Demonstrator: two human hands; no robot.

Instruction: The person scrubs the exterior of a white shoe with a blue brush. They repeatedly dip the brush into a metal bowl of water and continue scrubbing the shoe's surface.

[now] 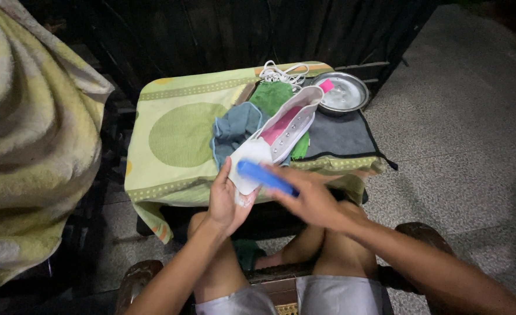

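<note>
Left hand (226,201) cups white sneaker (272,143) toe, right hand (310,198) fingers closed round blue brush (264,177) on it, above cloth-covered table (176,134) with steel bowl (342,93).

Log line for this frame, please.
left hand: holds white shoe toe | right hand: blue brush on toe | shoe over table

left hand (226,201) cups white sneaker (278,137) toe | right hand (307,195) presses blue brush (265,177) on it | metal bowl (344,93) far right
</note>
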